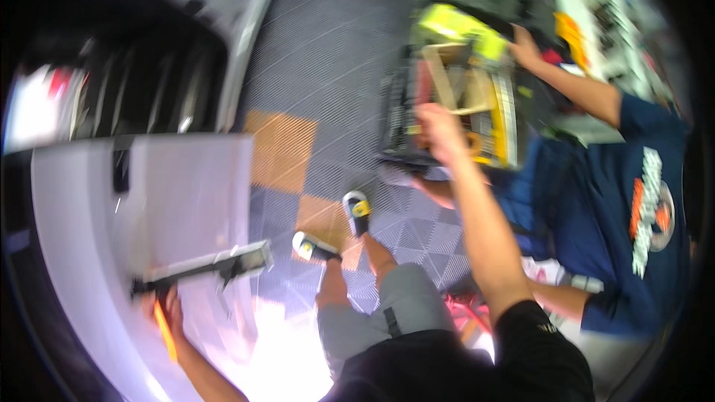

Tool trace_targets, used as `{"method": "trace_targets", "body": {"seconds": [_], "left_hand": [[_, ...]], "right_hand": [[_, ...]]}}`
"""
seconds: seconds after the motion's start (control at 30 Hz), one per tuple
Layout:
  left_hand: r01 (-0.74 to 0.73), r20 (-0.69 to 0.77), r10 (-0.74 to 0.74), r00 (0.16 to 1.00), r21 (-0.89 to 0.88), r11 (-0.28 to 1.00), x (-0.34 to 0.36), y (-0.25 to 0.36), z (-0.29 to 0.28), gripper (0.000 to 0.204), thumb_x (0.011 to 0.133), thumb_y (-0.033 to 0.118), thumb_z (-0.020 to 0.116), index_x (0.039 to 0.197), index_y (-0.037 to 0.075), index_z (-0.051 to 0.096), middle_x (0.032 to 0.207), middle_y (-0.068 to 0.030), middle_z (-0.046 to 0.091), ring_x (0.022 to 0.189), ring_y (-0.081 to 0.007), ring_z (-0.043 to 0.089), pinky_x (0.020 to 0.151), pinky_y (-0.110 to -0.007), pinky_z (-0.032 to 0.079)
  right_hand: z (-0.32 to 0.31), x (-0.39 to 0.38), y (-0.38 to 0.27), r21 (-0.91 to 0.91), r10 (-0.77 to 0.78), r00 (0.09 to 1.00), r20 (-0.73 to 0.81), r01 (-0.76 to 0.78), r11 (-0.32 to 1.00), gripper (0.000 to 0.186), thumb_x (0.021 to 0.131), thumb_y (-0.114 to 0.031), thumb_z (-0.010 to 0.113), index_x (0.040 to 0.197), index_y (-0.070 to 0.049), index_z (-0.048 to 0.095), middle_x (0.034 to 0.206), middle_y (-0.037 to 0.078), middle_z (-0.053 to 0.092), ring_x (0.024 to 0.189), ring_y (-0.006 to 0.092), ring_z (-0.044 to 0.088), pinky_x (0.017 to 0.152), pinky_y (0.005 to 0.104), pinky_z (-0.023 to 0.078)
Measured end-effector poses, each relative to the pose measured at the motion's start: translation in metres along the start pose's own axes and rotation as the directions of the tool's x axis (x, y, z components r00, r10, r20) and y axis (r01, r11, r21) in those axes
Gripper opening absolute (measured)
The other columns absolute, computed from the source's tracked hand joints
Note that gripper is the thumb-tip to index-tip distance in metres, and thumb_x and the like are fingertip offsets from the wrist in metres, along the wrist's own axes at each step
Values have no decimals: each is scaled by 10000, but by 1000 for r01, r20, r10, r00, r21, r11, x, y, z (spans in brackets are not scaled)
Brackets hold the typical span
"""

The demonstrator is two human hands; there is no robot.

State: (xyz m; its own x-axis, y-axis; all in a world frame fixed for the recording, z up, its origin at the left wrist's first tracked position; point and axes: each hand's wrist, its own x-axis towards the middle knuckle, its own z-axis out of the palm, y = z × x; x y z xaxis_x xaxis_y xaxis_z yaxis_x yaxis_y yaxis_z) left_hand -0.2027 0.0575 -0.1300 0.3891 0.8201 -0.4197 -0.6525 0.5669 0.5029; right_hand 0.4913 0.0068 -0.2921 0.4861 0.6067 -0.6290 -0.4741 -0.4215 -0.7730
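With left hand (173, 311) gripping the tool (208, 271), steady it off the panel (190, 193) and guide right hand (445, 135) (blurred, can't tell grip) over the bin (399, 141).

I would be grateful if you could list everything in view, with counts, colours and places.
Container: one, black, upper centre
Bright bundle: one, yellow-green, container's far end
Frame piece: one, tan, in container
Long bar: one, grey and black, lower left
Strip: one, orange, below long bar
Panel: one, pale, left
Floor tiles: many, dark grey, some orange-tan, centre
Upright item: one, orange, upper right
Co-worker: one, dark blue shirt, right
Shorts: one pair, grey, lower centre
Shoes: two, dark and white, on tiles
Left hand: one, bare, at long bar
Right hand: one, bare, at container
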Motion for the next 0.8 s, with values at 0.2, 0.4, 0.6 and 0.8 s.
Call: {"method": "trace_targets", "body": {"seconds": [0.2, 0.4, 0.6, 0.8], "left_hand": [[-19, -158, 49, 986, 185, 983, -2, -1, 36, 709, 853, 144, 622, 1487, -40, 365, 1465, -259, 460, 631, -151, 447, 500, -247, 428], [-1, -109, 32, 994, 274, 962, -1, 7, 60, 634, 871, 196, 601, 1419, -69, 425, 1406, -299, 489, 571, -136, 452, 469, -241, 452], [0, -94, 36, 995, 355, 935, -2, 8, 61, 570, 921, 226, 514, 1397, -80, 444, 1383, -309, 516, 578, -109, 453, 472, -222, 427], [30, -54, -13, 998, 316, 948, -2, 13, 62, 533, 938, 201, 489, 1386, -86, 450, 1360, -279, 549, 609, -111, 446, 494, -235, 427]], "right_hand": [[8, -49, -17, -483, -526, 850, 4, 463, 743, 236, 997, -234, 695, 1056, -5, 700, 761, -37, 604, 623, 43, 513, 545, 223, 383], [72, -161, -60, -171, -624, 779, 59, 623, 763, 181, 1032, -180, 644, 1110, -44, 555, 794, 31, 614, 574, 41, 525, 444, 194, 382], [176, -335, 5, -78, -572, 563, 596, 750, 657, 344, 901, -170, 735, 1164, -23, 570, 983, 158, 673, 695, 172, 646, 551, 266, 518], [305, -453, 80, -17, -425, 456, 782, 697, 717, 530, 812, -14, 757, 1328, -62, 643, 995, 137, 716, 800, 257, 726, 711, 366, 592]]}}
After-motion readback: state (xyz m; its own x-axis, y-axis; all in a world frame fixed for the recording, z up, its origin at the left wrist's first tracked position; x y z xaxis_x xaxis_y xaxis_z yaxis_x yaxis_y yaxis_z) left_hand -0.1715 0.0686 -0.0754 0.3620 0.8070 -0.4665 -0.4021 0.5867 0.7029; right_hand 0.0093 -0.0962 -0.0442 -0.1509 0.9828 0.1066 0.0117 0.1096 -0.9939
